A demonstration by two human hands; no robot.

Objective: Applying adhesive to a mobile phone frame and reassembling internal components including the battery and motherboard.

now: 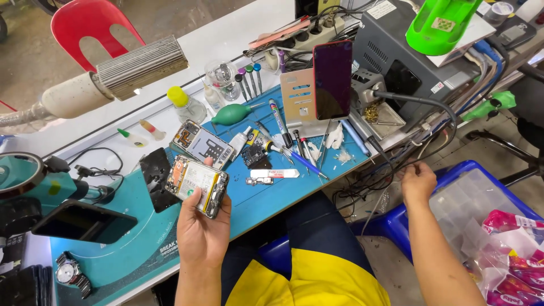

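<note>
My left hand (203, 226) holds an opened phone (195, 185) with its back off, so the battery and boards show, above the blue work mat (266, 198). A second opened phone (204, 144) lies on the mat just beyond it, beside a black back cover (156, 177). My right hand (418, 182) reaches off the bench's right edge among a bundle of dark cables (391, 164); whether it pinches a thin wire I cannot tell. A small circuit board (256, 153) and a white tube (240, 140) lie near the mat's middle.
A phone with a dark red screen (332, 79) stands on a metal stand. Screwdrivers (249, 79), a green blower (231, 114), a grey power unit (408, 56), a microscope (34, 187), a wristwatch (71, 273) and a blue plastic bin (470, 198) surround me.
</note>
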